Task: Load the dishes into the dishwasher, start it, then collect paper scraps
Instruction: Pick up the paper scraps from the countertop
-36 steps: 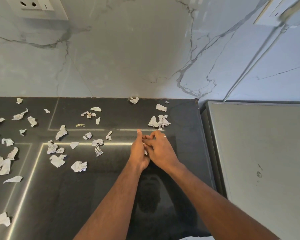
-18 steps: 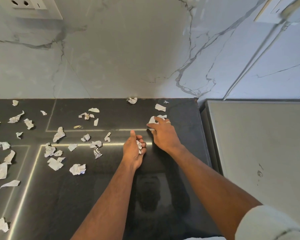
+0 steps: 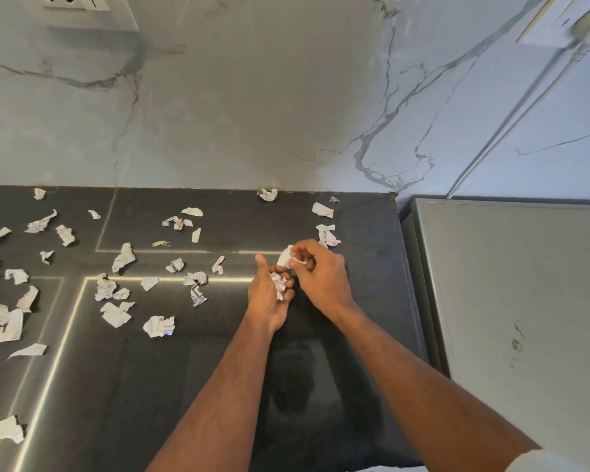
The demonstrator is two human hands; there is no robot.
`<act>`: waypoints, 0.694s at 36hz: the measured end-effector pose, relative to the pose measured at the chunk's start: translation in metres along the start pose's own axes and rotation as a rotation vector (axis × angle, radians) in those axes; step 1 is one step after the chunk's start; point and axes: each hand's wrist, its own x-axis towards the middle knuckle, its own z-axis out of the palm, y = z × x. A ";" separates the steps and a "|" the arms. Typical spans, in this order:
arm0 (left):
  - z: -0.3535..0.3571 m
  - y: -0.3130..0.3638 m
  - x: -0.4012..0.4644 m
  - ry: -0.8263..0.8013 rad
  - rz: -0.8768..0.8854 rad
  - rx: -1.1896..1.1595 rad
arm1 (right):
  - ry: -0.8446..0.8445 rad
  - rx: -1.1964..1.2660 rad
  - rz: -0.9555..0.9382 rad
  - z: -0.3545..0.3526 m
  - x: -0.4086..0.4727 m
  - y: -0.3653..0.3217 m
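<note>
The right hand (image 3: 322, 277) pinches a white scrap (image 3: 285, 256) between thumb and curled fingers (image 3: 302, 248), holding it just above the left hand (image 3: 269, 294). The left hand lies palm up with its thumb raised and its fingers (image 3: 288, 284) curled round a wad (image 3: 279, 283) of crumpled paper gathered in the palm. The two hands touch or nearly touch over the dark bench (image 3: 321, 386), near its right edge and about midway between front and back.

Just behind the right hand, toward the back right corner, lies a crumpled pair of scraps (image 3: 327, 235), with a flat piece (image 3: 322, 210) behind it and a tiny bit (image 3: 333, 199) close to the back edge. A balled scrap (image 3: 268, 194) sits against the back edge where the bench meets the marble wall (image 3: 252, 97).

Left of the hands, more scraps are strewn across the bench: a crumpled one (image 3: 195, 278) and a printed strip (image 3: 197, 296) nearest, a larger ball (image 3: 159, 326) toward the front, and many others spread out to the left edge. A small yellowish twist (image 3: 160, 243) lies among them.

Beyond the right edge of the bench stands a grey slab-topped unit (image 3: 525, 301). A socket plate (image 3: 82, 5) is on the wall at the upper left.
</note>
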 end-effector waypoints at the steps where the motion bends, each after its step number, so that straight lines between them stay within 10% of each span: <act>1: 0.001 -0.001 0.000 -0.012 -0.008 -0.026 | -0.001 0.023 -0.022 0.001 -0.004 -0.004; 25: 0.005 0.012 0.000 0.035 0.023 0.043 | -0.059 -0.069 0.035 -0.002 0.006 0.014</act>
